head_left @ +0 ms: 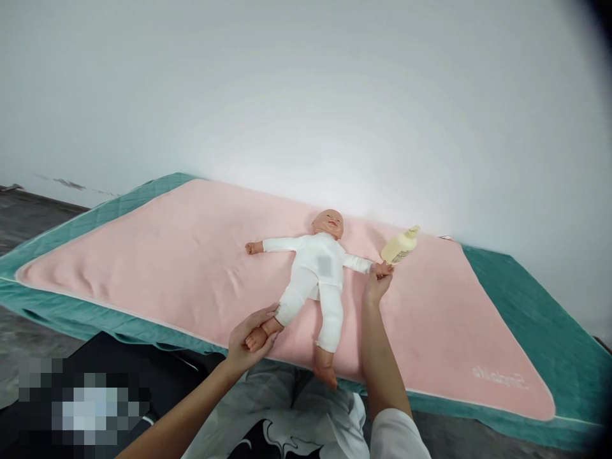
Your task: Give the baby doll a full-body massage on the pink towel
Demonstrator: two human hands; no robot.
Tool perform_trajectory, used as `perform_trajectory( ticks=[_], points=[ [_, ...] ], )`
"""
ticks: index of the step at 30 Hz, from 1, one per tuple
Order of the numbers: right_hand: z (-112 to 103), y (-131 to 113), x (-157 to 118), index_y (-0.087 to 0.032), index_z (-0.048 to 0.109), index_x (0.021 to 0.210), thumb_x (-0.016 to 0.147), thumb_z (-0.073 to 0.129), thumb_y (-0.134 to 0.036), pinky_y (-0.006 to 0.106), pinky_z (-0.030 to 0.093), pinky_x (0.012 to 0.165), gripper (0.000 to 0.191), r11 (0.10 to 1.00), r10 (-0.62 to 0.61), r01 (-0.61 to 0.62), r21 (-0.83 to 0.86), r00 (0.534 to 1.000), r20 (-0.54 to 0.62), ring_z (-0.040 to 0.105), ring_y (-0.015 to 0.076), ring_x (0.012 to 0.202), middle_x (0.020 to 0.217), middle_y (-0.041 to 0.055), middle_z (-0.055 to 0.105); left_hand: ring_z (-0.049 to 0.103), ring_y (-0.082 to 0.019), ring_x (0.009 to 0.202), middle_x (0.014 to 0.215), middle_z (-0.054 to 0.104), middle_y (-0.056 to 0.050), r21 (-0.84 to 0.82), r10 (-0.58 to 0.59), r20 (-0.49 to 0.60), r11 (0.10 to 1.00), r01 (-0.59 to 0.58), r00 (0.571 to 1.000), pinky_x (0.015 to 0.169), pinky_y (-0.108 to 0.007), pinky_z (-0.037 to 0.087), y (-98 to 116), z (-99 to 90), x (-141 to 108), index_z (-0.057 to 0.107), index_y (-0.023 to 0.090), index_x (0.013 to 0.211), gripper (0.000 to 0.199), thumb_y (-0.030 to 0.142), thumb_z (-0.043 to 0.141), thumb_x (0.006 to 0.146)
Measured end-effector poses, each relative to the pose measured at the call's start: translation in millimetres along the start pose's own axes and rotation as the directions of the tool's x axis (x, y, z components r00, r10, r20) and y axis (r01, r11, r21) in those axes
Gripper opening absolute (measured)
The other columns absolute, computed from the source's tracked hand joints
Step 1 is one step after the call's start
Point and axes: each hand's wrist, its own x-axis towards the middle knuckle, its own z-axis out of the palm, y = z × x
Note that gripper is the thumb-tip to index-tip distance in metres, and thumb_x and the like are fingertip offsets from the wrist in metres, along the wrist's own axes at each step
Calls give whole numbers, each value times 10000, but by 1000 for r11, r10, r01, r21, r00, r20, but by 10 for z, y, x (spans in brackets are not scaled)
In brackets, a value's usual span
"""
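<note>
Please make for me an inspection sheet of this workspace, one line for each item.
Surface: pink mat over a green cover; light wrinkles on the mat, pale lettering at its near right corner.
Job's things: doll on its back, in white clothing with a grey patch on the chest.
Clutter: pale yellow bottle beside one hand of the doll; black item at lower left, partly pixelated, cannot tell what it is.
Hands: left hand holds one leg of the doll near the foot; right hand holds the doll's hand near the bottle.
Cables: nothing seen.
Surroundings: pale wall with dark scuffs at left; grey floor.
</note>
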Motion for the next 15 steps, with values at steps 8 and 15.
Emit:
perform_trajectory(
  ticks=[8,15],
  points=[
    [-42,2,47,-198,481,941,739,727,-411,360,573,885,382,996,18,-16,83,1000,-14,605,156,958,933,3,588,707,-275,1028,1147,719,-132,151,-16,1,988,16,1000,867,-390,615,-79,-170,-193,627,183,1182,391,219,680,796],
    [-74,-16,89,-196,458,915,752,719,-390,284,584,836,363,990,12,-19,137,998,56,598,141,933,888,-6,575,721,-262,991,1115,733,-116,172,-48,-9,984,48,999,859,-387,618,-115,-152,-285,670,185,1133,349,278,681,797]
  ],
)
